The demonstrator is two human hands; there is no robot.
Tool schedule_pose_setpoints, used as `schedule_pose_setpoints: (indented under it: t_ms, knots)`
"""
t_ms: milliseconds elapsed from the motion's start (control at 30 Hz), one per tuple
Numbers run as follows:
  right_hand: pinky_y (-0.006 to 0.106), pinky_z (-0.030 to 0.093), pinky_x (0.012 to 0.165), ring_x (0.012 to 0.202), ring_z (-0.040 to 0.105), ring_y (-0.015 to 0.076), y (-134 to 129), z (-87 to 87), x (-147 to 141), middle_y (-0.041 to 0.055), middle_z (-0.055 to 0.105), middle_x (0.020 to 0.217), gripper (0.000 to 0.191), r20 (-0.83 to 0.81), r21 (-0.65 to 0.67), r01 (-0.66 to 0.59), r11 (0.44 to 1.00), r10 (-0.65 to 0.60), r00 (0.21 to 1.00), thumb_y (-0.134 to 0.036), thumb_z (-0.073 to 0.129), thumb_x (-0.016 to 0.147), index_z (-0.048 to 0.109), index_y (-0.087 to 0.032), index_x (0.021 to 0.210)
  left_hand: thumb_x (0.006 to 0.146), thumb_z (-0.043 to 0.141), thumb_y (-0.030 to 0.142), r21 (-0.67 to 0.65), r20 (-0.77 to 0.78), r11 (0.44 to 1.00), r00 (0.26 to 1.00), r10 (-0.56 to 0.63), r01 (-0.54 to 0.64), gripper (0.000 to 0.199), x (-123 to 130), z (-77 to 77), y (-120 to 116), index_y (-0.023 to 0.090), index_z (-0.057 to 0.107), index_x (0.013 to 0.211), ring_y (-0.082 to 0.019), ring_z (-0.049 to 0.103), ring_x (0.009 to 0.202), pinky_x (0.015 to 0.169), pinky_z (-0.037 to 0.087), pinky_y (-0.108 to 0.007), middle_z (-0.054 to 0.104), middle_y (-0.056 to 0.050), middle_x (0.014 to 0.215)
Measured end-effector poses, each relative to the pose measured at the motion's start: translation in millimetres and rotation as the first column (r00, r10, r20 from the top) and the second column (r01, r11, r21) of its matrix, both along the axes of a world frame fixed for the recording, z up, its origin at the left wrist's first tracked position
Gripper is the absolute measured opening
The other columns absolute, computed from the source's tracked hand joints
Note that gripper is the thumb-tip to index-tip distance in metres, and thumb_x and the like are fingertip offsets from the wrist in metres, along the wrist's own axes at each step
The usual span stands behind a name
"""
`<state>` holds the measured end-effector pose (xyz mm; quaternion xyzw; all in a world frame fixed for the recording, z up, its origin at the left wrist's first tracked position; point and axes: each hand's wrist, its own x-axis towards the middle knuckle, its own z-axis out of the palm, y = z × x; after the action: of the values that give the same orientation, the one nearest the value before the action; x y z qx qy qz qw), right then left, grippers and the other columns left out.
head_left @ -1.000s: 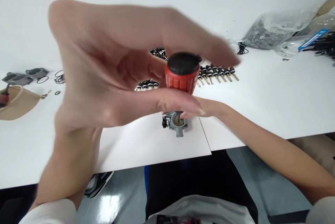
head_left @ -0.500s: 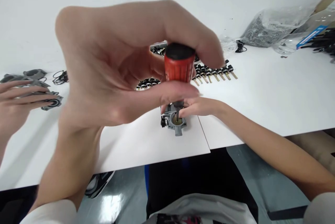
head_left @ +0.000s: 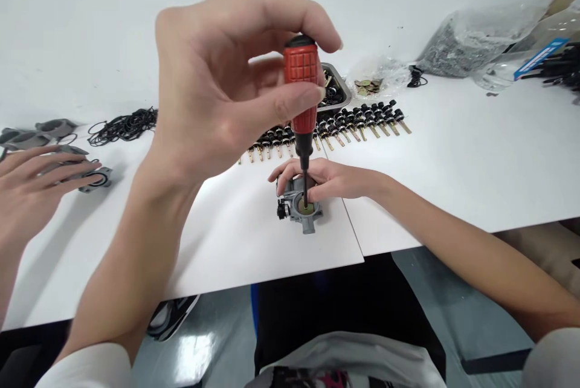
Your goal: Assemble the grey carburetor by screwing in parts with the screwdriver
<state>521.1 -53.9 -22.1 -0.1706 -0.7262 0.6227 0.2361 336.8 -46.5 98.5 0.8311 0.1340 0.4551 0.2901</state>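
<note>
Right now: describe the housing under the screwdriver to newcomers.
On the white table, follow the red screwdriver down from the left hand. At its tip is the grey housing, steadied by the right hand. Unlike the grey parts far left, it has that tip in its opening.

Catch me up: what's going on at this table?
The person's left hand holds a red-handled screwdriver nearly upright, its tip down in the bore of what looks like a gray carburetor body, at the brass-colored plate. The right hand steadies that body on the white table. To the left, another person's hand is on a similar gray casting. Rows of black-topped parts lie farther back.
</note>
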Motion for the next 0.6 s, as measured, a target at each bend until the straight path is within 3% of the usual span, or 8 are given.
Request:
schedule_pose_setpoints:
  t_ms: [100,167,233,333,500,600]
  knots:
    - [0.031,0.052,0.095,0.123,0.055,0.0215,-0.9,1.2,0.0,0.0118,0.052,0.137,0.036,0.005,-0.002,0.0,1.0,0.0,1.0,-0.014,0.058,0.079,0.066,-0.016,0.114,0.084,0.071,0.008,-0.089,-0.028,0.995,0.999,-0.041,0.038,0.033,0.4,-0.3,-4.3,0.008,0.066,0.116,-0.016,0.072,0.09,0.07,0.062,-0.029,0.07,-0.005,0.104]
    - [0.033,0.05,0.099,0.126,0.054,0.022,-1.1,1.8,0.0,0.0111,0.052,0.138,0.036,0.013,0.001,0.0,1.0,0.0,1.0,-0.014,0.058,0.078,0.066,-0.016,0.113,0.086,0.069,0.011,-0.057,0.002,0.997,0.999,-0.043,0.043,0.026,4.4,-2.5,-6.9,0.013,0.067,0.112,-0.015,0.071,0.091,0.072,0.063,-0.03,0.069,-0.001,0.105]
    - [0.034,0.048,0.102,0.129,0.052,0.0227,-1.1,2.1,-0.1,0.0105,0.053,0.138,0.036,0.006,0.006,-0.004,1.0,0.004,1.0,-0.014,0.058,0.078,0.066,-0.017,0.113,0.09,0.065,0.027,0.029,0.083,0.999,0.995,-0.048,0.046,0.019,9.2,-4.8,-8.6,0.019,0.068,0.107,-0.01,0.07,0.086,0.067,0.059,-0.024,0.069,0.004,0.096]
    - [0.035,0.047,0.105,0.132,0.05,0.0232,-0.8,2.3,-0.3,0.0106,0.053,0.138,0.037,-0.01,0.014,-0.003,1.0,0.003,1.0,-0.016,0.058,0.077,0.066,-0.016,0.114,0.093,0.055,0.047,0.06,0.126,0.992,0.985,-0.115,0.108,0.034,11.8,-4.8,-9.8,0.025,0.067,0.116,-0.007,0.071,0.085,0.069,0.059,-0.023,0.072,0.007,0.105]
    - [0.035,0.049,0.101,0.127,0.053,0.0237,0.4,0.9,-0.4,0.012,0.054,0.137,0.035,-0.016,0.007,-0.025,1.0,0.026,1.0,-0.019,0.06,0.081,0.064,-0.015,0.115,0.095,0.051,0.052,-0.071,0.046,0.97,0.972,-0.231,0.233,0.043,4.0,-0.1,-10.1,0.018,0.069,0.115,-0.016,0.073,0.095,0.087,0.067,-0.041,0.073,0.001,0.096]
    - [0.037,0.048,0.103,0.129,0.052,0.0245,1.4,-0.1,-0.1,0.0113,0.056,0.134,0.033,-0.024,-0.022,-0.036,0.999,0.035,0.999,-0.021,0.061,0.082,0.063,-0.016,0.115,0.089,0.061,0.053,-0.02,0.089,0.975,0.972,-0.217,0.22,0.044,1.4,-0.7,-10.6,0.021,0.069,0.119,-0.017,0.074,0.097,0.092,0.067,-0.04,0.074,0.003,0.101]
